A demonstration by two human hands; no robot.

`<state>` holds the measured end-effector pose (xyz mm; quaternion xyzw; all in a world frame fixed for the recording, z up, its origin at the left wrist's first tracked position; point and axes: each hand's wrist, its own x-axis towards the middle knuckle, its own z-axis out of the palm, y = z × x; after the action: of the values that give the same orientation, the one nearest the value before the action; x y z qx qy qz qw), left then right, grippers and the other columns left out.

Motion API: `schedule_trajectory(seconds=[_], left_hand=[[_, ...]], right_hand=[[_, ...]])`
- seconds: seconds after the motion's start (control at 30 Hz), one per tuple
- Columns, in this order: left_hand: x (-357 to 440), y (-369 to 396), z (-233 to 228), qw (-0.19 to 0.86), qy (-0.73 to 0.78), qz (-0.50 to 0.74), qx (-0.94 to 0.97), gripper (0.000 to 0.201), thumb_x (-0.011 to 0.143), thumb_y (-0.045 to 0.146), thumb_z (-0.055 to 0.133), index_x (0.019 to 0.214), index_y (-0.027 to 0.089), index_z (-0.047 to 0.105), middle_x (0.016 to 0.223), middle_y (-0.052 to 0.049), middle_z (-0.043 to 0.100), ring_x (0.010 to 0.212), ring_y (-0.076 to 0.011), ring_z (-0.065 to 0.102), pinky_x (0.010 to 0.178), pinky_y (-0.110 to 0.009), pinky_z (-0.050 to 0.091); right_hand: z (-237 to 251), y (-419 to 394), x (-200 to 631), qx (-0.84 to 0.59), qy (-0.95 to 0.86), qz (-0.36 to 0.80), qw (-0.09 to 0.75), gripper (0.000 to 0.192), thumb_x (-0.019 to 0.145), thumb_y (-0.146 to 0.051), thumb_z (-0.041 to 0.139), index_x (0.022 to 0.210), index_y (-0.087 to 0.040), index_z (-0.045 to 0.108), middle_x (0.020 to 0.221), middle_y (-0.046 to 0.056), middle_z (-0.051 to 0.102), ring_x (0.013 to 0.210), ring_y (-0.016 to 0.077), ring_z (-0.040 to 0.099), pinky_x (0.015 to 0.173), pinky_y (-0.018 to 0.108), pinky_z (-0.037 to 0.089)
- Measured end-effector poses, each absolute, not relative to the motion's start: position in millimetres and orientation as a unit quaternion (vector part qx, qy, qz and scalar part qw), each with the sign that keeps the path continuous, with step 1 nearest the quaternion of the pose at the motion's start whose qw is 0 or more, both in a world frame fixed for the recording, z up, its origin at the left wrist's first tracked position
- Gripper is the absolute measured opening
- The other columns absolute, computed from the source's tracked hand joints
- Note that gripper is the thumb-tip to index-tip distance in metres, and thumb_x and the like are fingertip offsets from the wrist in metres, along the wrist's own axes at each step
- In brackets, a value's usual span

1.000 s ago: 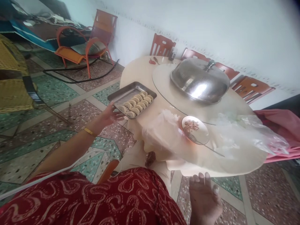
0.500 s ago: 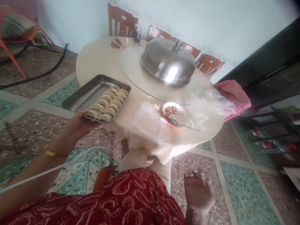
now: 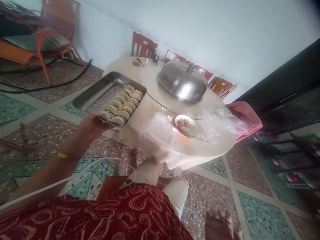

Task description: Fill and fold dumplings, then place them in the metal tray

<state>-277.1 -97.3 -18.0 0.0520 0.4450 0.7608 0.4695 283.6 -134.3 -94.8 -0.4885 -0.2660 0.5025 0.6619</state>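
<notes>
Red patterned cloth (image 3: 120, 216) fills the near edge of the view, with a white cord (image 3: 62, 181) running across it toward the left arm. Bare foot (image 3: 221, 226) shows at the bottom right on the speckled tiled floor (image 3: 225, 186). Right hand is out of view, so its state cannot be told. Left hand (image 3: 91, 125), a yellow band (image 3: 62, 155) at the wrist, is clenched on the near edge of a metal tray (image 3: 100, 90), thumb on top of the rim. Tray is held out over the floor, its far corner at the edge of the round bench (image 3: 155, 110). Two rows of folded dumplings (image 3: 122, 105) lie in the tray's right half; the left half is bare ribbed metal. Farther on the bench: crumpled clear plastic (image 3: 157, 133), a small plate (image 3: 186, 126) of brownish filling, then a domed steel cover (image 3: 182, 83). Red wooden chairs (image 3: 142, 46) stand against the pale wall behind.
</notes>
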Motion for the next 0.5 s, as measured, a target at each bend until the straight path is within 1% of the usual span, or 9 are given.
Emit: schedule_trajectory(seconds=[0.13,0.23,0.33,0.4,0.5], left_hand=[[-259,-113,13,0.493,0.449,0.742,0.071,0.03,0.076,0.006,0.044,0.093,0.007,0.068,0.088,-0.011,0.075,0.077,-0.0248,0.07,0.06,-0.038,0.062],[-241,-114,28,0.54,0.42,0.721,0.11,0.025,0.077,0.007,0.047,0.089,0.007,0.068,0.083,-0.012,0.075,0.072,-0.025,0.07,0.06,-0.04,0.062],[-220,-103,38,0.594,0.395,0.685,0.15,0.013,0.075,0.009,0.053,0.079,0.01,0.066,0.071,-0.008,0.072,0.063,-0.0216,0.068,0.055,-0.035,0.06],[-202,-89,43,0.627,0.392,0.65,0.172,0.01,0.074,0.009,0.055,0.074,0.011,0.065,0.067,-0.005,0.07,0.058,-0.0191,0.066,0.051,-0.031,0.058],[-168,-62,53,0.679,0.391,0.589,0.199,0.006,0.072,0.011,0.059,0.071,0.011,0.065,0.066,-0.006,0.07,0.058,-0.0188,0.066,0.051,-0.029,0.057]], right_hand=[[-99,-130,286,-0.474,-0.19,0.471,0.72,0.037,0.068,-0.062,0.07,0.086,-0.031,0.075,0.073,-0.002,0.069,0.059,0.015,0.06,0.056,0.036,0.051],[-96,-135,283,-0.428,-0.196,0.505,0.723,0.037,0.067,-0.059,0.073,0.089,-0.029,0.074,0.075,-0.002,0.072,0.063,0.0162,0.064,0.062,0.037,0.053],[-85,-149,274,-0.377,-0.185,0.564,0.712,0.04,0.069,-0.05,0.076,0.1,-0.025,0.072,0.087,0.0,0.074,0.075,0.0185,0.068,0.072,0.039,0.056],[-76,-155,265,-0.345,-0.159,0.556,0.739,0.038,0.074,-0.046,0.073,0.105,-0.023,0.07,0.089,0.001,0.074,0.078,0.0169,0.068,0.073,0.037,0.056],[-63,-155,255,-0.325,-0.142,0.55,0.756,0.038,0.073,-0.046,0.072,0.102,-0.021,0.069,0.084,-0.001,0.071,0.076,0.0141,0.066,0.072,0.033,0.056]])
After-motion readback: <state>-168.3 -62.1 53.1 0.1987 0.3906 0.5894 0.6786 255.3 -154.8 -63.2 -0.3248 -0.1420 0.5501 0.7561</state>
